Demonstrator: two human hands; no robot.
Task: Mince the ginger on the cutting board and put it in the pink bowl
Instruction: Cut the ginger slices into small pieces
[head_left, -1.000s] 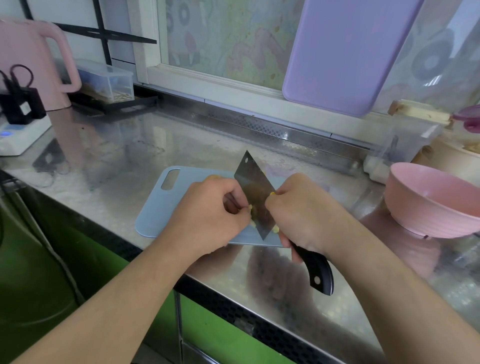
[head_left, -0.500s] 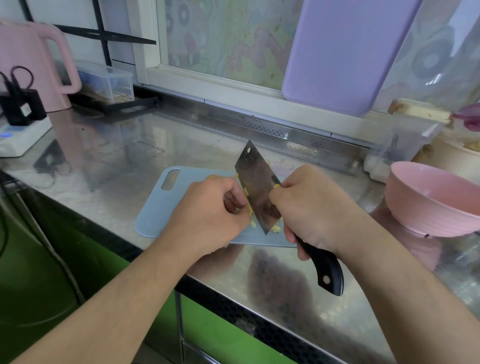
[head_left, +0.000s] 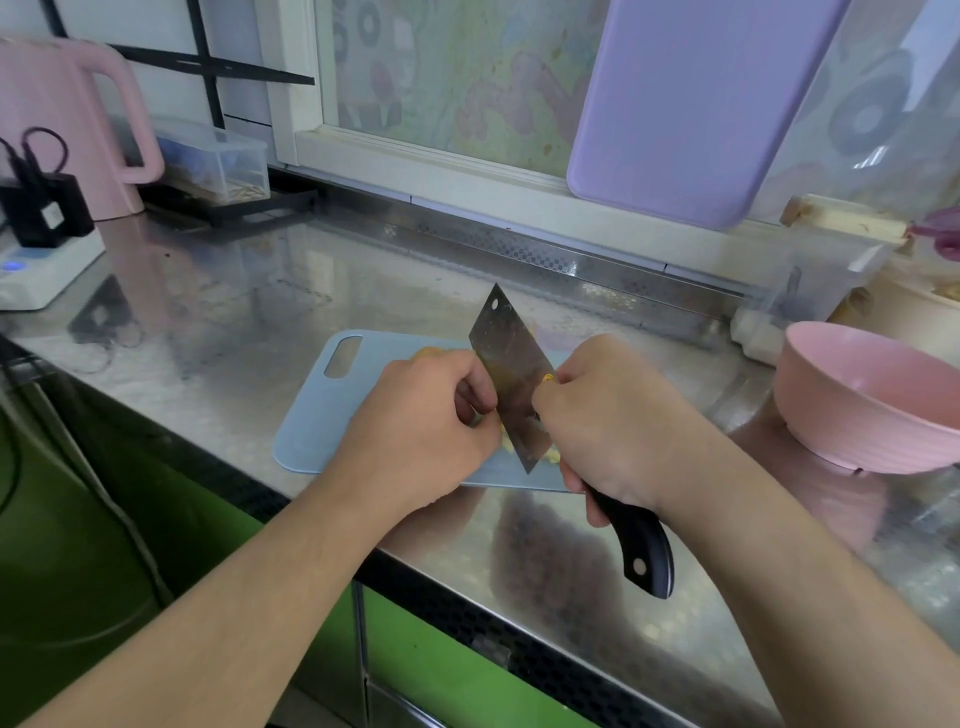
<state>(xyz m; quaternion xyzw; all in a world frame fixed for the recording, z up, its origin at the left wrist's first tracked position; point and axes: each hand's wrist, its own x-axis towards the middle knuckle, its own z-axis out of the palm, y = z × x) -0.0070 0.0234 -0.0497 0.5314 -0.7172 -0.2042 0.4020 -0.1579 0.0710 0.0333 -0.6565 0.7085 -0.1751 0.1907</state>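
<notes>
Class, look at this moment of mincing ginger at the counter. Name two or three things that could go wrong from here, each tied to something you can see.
1. The left hand has its fingers curled right beside the cleaver blade; a slip could cut them.
2. The board lies near the counter's front edge, so ginger bits may fall off.
3. The pink bowl stands apart to the right; bits may spill in transfer.

We count two hands: left hand (head_left: 421, 431), right hand (head_left: 608, 421). One cleaver (head_left: 511, 379). Two cutting boards: blue cutting board (head_left: 322, 415) flat on the counter, purple cutting board (head_left: 691, 104) leaning at the window. One pink bowl (head_left: 872, 400). One pink kettle (head_left: 62, 124). One clear lidded box (head_left: 218, 161).
</notes>
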